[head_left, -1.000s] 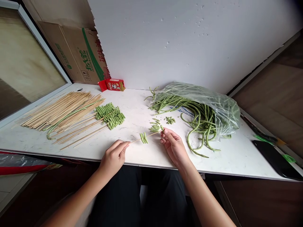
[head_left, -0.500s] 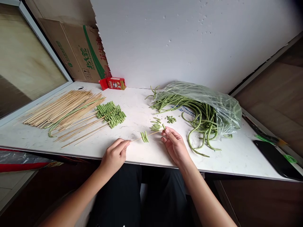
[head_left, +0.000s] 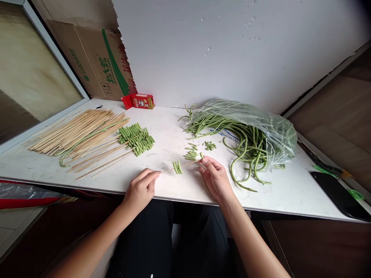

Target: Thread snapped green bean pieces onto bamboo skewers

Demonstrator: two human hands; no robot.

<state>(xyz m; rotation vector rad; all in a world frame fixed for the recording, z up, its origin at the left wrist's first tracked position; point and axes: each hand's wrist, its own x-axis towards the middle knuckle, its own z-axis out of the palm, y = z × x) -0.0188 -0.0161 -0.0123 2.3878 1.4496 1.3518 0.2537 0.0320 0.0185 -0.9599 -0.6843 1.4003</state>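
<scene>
My left hand (head_left: 142, 188) pinches one end of a thin bamboo skewer (head_left: 166, 170) above the table's front part. Three short green bean pieces (head_left: 177, 167) sit crosswise along the skewer's middle. At the other end, my right hand (head_left: 215, 177) is closed on a cut bean piece (head_left: 201, 155), held at the skewer's tip; whether the tip has gone into it I cannot tell. Just behind that hand lie loose cut bean pieces (head_left: 191, 155) and a small heap of bean ends (head_left: 210, 145). To the left rest skewers loaded with bean pieces (head_left: 136, 138).
A pile of bare skewers (head_left: 75, 131) covers the left side, one long bean (head_left: 87, 137) across it. On the right, long beans (head_left: 232, 125) spill from a clear plastic bag (head_left: 278, 131). A red box (head_left: 142, 101) stands by the wall; a black phone (head_left: 336, 193) lies far right.
Both hands keep almost the same place and grip. The bean piece in my right hand looks slightly more upright at the skewer's tip; the view has shifted a little.
</scene>
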